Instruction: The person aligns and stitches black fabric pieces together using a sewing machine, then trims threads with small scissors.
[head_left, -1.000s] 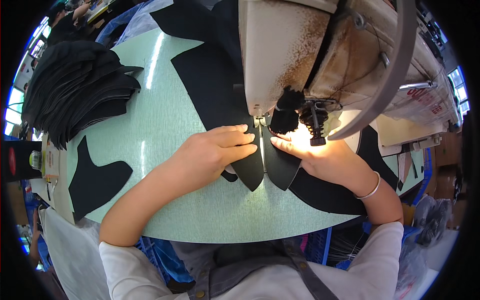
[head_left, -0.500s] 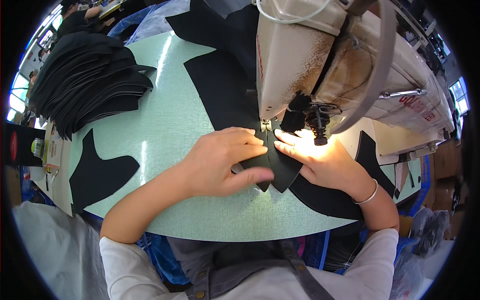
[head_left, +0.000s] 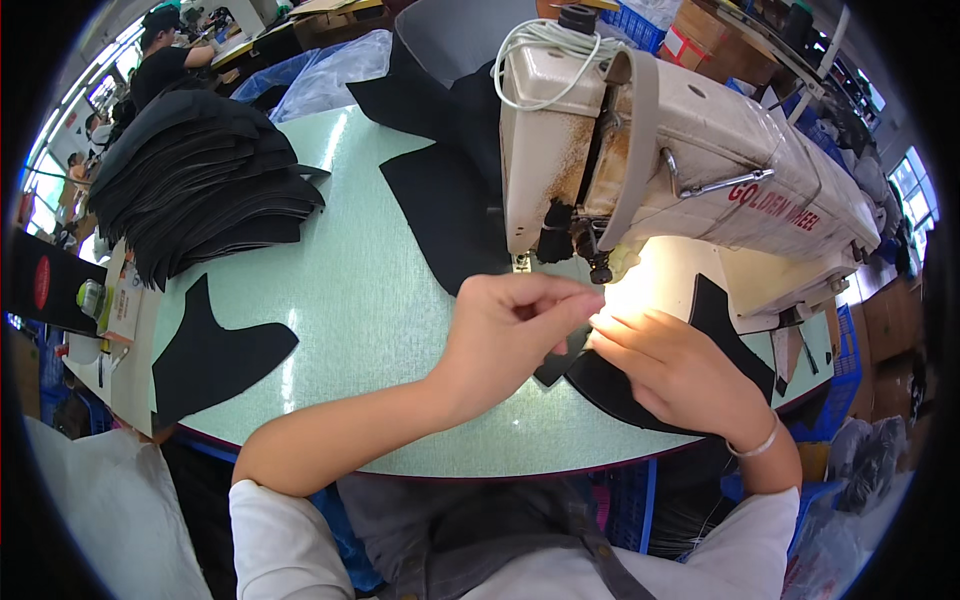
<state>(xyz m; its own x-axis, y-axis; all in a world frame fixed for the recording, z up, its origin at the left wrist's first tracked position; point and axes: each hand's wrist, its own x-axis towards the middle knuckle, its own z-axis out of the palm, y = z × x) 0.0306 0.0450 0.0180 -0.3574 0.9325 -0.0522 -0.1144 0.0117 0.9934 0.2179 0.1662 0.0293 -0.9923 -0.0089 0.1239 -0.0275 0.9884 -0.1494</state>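
Observation:
My left hand [head_left: 515,335] is closed in a pinch in front of the sewing machine [head_left: 690,150]; whatever its fingertips hold is too small to make out. Its fingertips meet those of my right hand [head_left: 685,370], whose fingers are bent together under the bright lamp light, their grip partly hidden. Below both hands, the pointed end of a dark cut piece [head_left: 550,374] shows. A black cut piece [head_left: 440,215] lies left of the needle area, close to the presser foot [head_left: 521,263]. Under my right hand lies a curved black piece [head_left: 625,400].
A tall stack of black cut pieces [head_left: 200,190] stands at the table's far left. One loose black piece [head_left: 220,350] lies nearer me on the pale green tabletop [head_left: 370,330]. Another black piece [head_left: 725,325] lies by the machine base. A person [head_left: 165,60] sits at the far left.
Both hands have lifted off the dark pieces at the presser foot. My left hand has moved right and closed into a pinch, meeting my right fingertips. The view has shifted slightly.

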